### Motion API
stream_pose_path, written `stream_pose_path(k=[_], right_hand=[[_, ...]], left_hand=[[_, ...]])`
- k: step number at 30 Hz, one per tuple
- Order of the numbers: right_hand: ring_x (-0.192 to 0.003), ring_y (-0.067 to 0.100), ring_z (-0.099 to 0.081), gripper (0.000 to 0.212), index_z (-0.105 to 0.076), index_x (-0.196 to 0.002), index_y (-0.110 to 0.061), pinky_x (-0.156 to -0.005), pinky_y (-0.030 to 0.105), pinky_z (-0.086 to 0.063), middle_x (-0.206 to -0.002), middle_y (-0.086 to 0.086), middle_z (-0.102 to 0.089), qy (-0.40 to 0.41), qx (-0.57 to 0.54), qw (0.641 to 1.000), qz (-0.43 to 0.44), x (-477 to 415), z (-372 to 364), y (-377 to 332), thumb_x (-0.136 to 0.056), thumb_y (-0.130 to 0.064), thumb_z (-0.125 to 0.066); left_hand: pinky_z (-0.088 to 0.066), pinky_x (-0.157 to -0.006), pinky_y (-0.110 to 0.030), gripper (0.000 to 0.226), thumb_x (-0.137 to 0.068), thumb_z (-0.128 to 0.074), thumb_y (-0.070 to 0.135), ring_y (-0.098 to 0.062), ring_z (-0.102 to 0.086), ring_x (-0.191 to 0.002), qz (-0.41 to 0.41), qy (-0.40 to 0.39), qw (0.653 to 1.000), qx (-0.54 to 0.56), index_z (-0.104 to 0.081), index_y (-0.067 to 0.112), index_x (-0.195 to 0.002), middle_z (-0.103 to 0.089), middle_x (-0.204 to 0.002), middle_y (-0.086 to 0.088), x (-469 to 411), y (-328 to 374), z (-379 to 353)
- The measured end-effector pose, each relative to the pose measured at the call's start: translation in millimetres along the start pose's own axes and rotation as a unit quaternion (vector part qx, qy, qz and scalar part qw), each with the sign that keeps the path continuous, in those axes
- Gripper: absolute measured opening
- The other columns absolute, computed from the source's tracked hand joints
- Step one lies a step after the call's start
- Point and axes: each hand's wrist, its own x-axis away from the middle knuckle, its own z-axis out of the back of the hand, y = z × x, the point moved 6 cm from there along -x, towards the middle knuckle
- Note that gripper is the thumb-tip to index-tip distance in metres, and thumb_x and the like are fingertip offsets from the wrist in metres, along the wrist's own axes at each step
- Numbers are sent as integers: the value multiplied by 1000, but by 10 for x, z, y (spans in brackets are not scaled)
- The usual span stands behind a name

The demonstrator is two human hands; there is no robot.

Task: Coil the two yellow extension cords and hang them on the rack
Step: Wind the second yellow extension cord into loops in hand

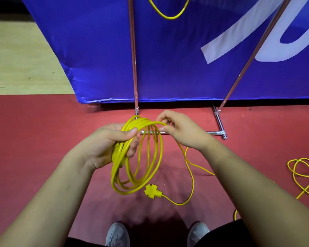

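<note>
Gripping the yellow coil (pixel 117 166), left hand (pixel 112 143); pinching its top strand, right hand (pixel 183 130)

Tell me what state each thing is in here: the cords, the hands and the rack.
Left hand: grips the coil.
Right hand: pinches a strand at the coil's top.
Coil: several loops, hanging from the left hand.
Socket: on a loose tail, not coiled in.
Floor cord: loose loops on the carpet.
Hung cord: loop hanging up high, top out of frame.
Rack: standing upright.
</note>
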Motion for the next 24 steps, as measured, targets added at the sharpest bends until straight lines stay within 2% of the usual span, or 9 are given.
stream_pose_path(k=[2, 5, 9, 11, 12, 14, 17, 20, 24], right_hand=[[-71, 9, -52, 5, -63, -90, -12, -66, 21, -41, -80, -1, -61, 21, 27, 999, -27, -39, 41, 263, -88, -11, -67], [-76, 22, -58, 7, -65, -80, -13, -72, 34, -44, -77, 4, -66, 39, 82, 992, -92, -76, 42, 681, -86, -14, -68], [-57, 14, -44, 17, -64, -70, -13, -59, 29, -33, -59, 10, -54, 68, 14, 967, -245, 96, 0, 1263, -85, -11, -71], [-51, 8, -42, 9, -67, -77, -6, -55, 24, -32, -54, 10, -57, 82, -54, 954, -283, 179, -57, 1365, -83, -8, -73], [-48, 7, -45, 9, -64, -80, -4, -53, 22, -34, -58, 11, -63, 94, -83, 949, -290, 196, -91, 1355, -83, -4, -73], [-48, 10, -60, 20, -53, -80, -7, -51, 19, -44, -76, 26, -68, 117, -173, 933, -294, 179, -186, 1311, -84, 3, -69], [-52, 14, -68, 21, -49, -80, -12, -48, 20, -51, -76, 19, -70, 66, -266, 897, -346, 137, -386, 1155, -90, -7, -67], [-45, 13, -55, 16, -54, -81, -12, -45, 21, -44, -71, 13, -71, 5, -211, 914, -347, 87, -458, 949, -90, -14, -67], [-35, 6, -40, 22, -62, -67, -10, -40, 17, -31, -46, -6, -59, -73, -55, 966, -242, 45, -430, 577, -87, -16, -71]], left_hand=[[-52, -53, -29, 52, -51, -90, 31, -30, -66, -61, -24, 18, 999, 12, -59, 3, -83, -62, -64, -10, 12, 38, 16], [-58, -68, -37, 22, -65, -74, 19, -44, -68, -93, -68, 30, 995, 74, -64, 5, -78, -72, -82, -20, 23, 117, -13], [-58, -70, -35, 12, -69, -63, 21, -40, -67, -100, -132, 53, 983, 116, -64, 10, -72, -73, -91, -20, 90, 304, 45], [-58, -71, -35, 13, -70, -62, 23, -39, -67, -102, -147, 60, 982, 104, -60, 10, -74, -70, -103, -23, 119, 357, 88], [-58, -70, -35, 14, -70, -62, 24, -38, -68, -100, -147, 66, 982, 96, -59, 11, -75, -70, -105, -24, 121, 354, 113], [-58, -63, -32, 17, -65, -69, 26, -32, -72, -84, -146, 77, 983, 82, -64, 13, -74, -73, -91, -17, 102, 323, 164], [-52, -54, -26, 21, -69, -74, 28, -19, -64, -54, -164, 81, 981, 69, -64, 13, -81, -62, -63, -2, 57, 321, 192], [-46, -51, -24, 11, -89, -51, 19, -16, -53, -48, -192, 104, 974, 61, -58, 11, -90, -53, -60, 0, 38, 350, 231], [-45, -51, -23, 16, -93, -47, 17, -15, -50, -50, -208, 142, 967, 42, -59, 10, -101, -54, -64, 0, 40, 380, 305]])
